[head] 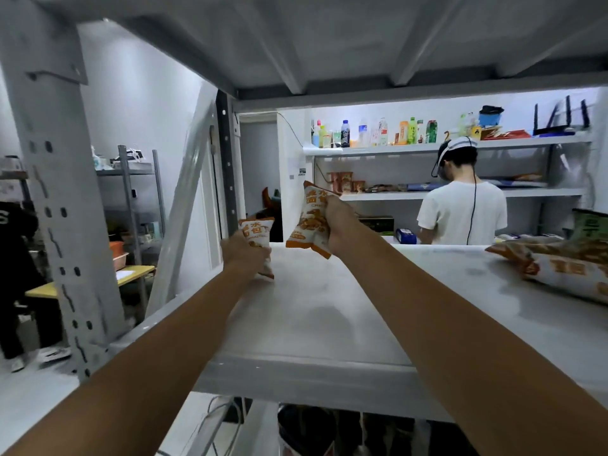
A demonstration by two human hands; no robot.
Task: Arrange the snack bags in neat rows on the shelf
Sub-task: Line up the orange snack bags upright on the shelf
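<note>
Both my arms reach over a white metal shelf [316,311]. My left hand [241,255] grips a small white-and-orange snack bag [258,233] that stands upright at the shelf's far left corner, its bottom on the surface. My right hand [340,225] holds a second white-and-orange snack bag [311,222] in the air, tilted, just above the far edge of the shelf and to the right of the first bag. More snack bags [559,264] lie in a loose pile at the right end of the shelf, partly cut off by the frame.
A grey perforated upright post [62,205] stands at the left front corner, and the shelf above [329,37] hangs low overhead. Beyond the shelf a person in a white T-shirt [460,212] faces wall shelves with bottles [378,131]. Another person in black [16,274] stands far left.
</note>
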